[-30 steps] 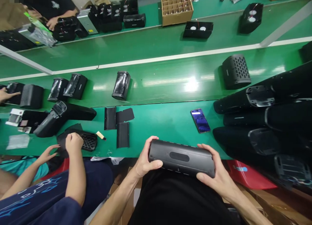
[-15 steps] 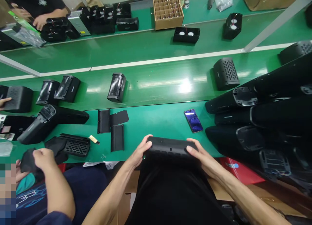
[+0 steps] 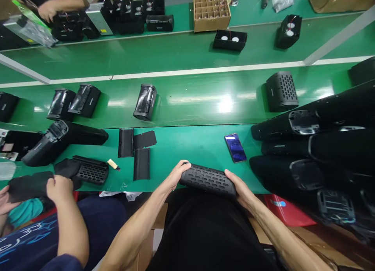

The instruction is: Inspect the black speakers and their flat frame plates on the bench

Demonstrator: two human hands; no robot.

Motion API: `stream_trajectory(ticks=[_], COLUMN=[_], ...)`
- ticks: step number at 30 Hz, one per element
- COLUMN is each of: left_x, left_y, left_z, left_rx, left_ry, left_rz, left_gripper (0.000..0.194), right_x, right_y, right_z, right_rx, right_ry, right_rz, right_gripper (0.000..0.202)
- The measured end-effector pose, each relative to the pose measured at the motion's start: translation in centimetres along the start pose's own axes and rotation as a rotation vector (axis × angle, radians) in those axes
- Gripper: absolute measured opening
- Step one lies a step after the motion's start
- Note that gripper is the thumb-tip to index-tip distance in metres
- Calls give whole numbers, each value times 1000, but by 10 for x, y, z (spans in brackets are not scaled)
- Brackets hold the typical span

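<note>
Slotted speaker housing (image 3: 208,179): held over the near edge of the table (image 3: 187,146), in front of the torso, directly between the two hands; its slotted face is turned up into view.
Long axis: laid crosswise to the body, from left to right, with a slight slant; the left end is set farther from the torso, the right end closer to it.
Left hand (image 3: 179,173): closed around the left end, with the thumb laid on the upper corner.
Right hand (image 3: 240,188): closed around the right end, with the thumb placed along the far edge; the fingers beneath are hidden.
Nearer hand: neither favoured, as one end is gripped by each and the middle is left uncovered.
Smartphone (image 3: 235,148): laid on the table beyond the right hand, near but apart from the housing.
Flat black panels (image 3: 141,164): grouped on the table to the left of the housing, beyond the left forearm, untouched by either hand.
Large black speaker cases (image 3: 281,146): massed at the right of the table, well apart from the grip.
</note>
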State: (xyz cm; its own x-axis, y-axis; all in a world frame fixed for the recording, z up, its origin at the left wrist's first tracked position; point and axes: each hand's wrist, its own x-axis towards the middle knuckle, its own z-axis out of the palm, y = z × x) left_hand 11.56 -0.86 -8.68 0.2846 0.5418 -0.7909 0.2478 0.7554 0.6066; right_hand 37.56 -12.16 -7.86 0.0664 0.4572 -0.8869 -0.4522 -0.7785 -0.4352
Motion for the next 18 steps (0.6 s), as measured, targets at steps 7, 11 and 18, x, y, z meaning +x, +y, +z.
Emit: stream_trajectory(ticks=[7, 11, 18], left_x=[16, 21, 20], left_y=[2, 10, 15], left_z=[-8, -14, -46], left_rx=[-32, -88, -257], left_ry=[-59, -22, 334], left_rz=[-115, -64, 156], left_gripper=[56, 60, 62], right_x=[-5, -6, 55], right_y=[-6, -3, -55], right_z=[-19, -20, 20], right_rx=[-118, -150, 217], right_ry=[-184, -261, -57], right_rz=[-9, -94, -185], right_gripper=[66, 67, 44])
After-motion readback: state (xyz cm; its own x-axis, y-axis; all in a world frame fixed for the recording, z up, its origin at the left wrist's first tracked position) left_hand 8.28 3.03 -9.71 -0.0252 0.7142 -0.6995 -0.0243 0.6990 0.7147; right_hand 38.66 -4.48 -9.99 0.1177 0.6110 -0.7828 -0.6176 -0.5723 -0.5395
